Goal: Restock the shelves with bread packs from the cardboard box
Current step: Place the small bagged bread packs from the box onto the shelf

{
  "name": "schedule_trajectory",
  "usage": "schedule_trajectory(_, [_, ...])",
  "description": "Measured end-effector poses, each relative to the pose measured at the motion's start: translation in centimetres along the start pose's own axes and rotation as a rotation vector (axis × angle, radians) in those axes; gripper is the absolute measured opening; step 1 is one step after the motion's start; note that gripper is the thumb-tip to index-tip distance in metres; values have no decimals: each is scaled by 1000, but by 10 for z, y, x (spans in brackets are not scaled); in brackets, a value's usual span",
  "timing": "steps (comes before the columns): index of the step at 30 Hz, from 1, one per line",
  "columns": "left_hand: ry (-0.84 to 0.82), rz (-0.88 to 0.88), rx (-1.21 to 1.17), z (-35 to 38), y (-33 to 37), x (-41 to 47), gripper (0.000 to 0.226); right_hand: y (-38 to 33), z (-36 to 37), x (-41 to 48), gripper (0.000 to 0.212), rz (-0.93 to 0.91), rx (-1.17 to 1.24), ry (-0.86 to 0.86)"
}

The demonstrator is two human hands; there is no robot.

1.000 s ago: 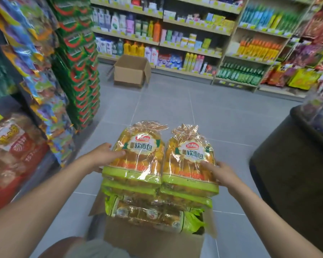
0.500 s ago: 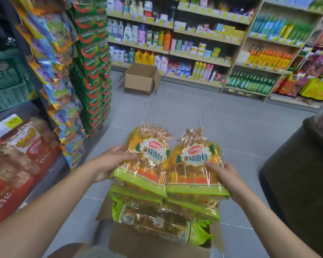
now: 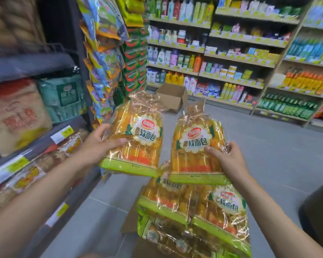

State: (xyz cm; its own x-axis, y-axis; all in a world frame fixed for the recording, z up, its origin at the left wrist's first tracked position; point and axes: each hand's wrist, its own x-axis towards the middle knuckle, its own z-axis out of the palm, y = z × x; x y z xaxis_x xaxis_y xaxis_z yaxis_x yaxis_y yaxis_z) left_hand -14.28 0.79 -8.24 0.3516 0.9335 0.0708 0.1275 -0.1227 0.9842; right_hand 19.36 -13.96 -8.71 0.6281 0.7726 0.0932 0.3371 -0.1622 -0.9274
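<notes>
My left hand grips a yellow-and-green bread pack by its left side, thumb across the front. My right hand grips a second, matching bread pack by its right side. Both packs are lifted clear of the cardboard box below, which shows only a brown flap under several more bread packs piled in it. The shelves to my left hold other bagged bread behind yellow price tags.
Hanging snack bags and stacked green packets line the left aisle end. An open brown carton sits on the grey floor ahead. Shelves of bottles fill the back wall. A dark counter stands at right.
Both hands have raised their bread packs up off the box pile and apart from each other. My view has turned left toward the bread shelves.
</notes>
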Motion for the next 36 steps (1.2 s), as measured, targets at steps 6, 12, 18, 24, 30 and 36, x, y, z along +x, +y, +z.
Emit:
schedule_trajectory(6, [257,140,40,-81,33,-32,56,-62,73,14,62,-148,-7,-115])
schedule_trajectory(12, [458,234,111,-156,68,-92,49,-132,149,3,52,-318,89,-280])
schedule_trajectory(18, [697,277,132,-216,99,-170,42,-194,215,-21,61,-451,202,-457])
schedule_trajectory(24, [884,314,208,-255,129,-260,63,-246,275,-66,44,-520,360,-678])
schedule_trajectory(30, [1066,321,247,-280,141,-332,46,-284,314,-121,31,-585,453,-865])
schedule_trajectory(36, [1175,319,185,-296,142,-382,73,-314,335,-161,39,-576,534,-1008])
